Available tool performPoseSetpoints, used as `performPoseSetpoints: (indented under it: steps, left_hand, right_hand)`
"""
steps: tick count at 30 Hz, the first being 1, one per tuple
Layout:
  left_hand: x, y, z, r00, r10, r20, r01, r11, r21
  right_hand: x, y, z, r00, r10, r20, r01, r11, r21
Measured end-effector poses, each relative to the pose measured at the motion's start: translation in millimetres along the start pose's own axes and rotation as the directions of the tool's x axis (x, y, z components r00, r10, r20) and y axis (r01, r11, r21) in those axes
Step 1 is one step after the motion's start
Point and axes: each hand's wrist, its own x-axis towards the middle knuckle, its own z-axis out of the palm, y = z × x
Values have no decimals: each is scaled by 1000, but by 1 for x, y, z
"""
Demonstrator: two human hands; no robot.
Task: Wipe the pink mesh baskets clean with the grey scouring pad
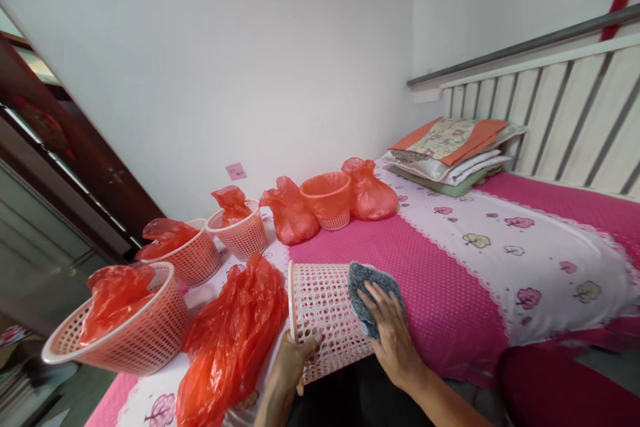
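A pink perforated plastic basket lies on its side at the near edge of the bed, its open rim facing left. My left hand grips it at the rim, fingers curled over the lattice. My right hand lies flat, fingers spread, pressing a grey cloth against the basket's bottom end. A crumpled red plastic bag lies just left of the basket.
Several pink baskets with red bags stand along the bed's left side, one nearest, others farther back. Tied red bags flank the far basket. Folded bedding lies by the slatted headboard. A dark wooden door is at left.
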Motion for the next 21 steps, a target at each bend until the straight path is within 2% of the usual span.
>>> performPoseSetpoints:
  steps: [4, 12, 17, 21]
  left_hand:
    - [-5, 0, 1, 1000, -6, 22, 6, 1000, -8]
    - [-5, -2, 1, 998, 12, 62, -11, 1000, -16]
    - [-9, 3, 3, 997, 81, 14, -81, 997, 10]
    - [-16, 11, 3, 995, 95, -39, -94, 995, 36]
  right_hand:
    - [13, -18, 3, 999, 2, 41, -5, 998, 69]
    - [33, -68, 15, 994, -85, 71, 72, 982, 175]
    - [38, -98, 15, 975, -163, 151, 134, 973, 189]
    - [32, -107, 15, 958, -226, 174, 197, 965, 170]
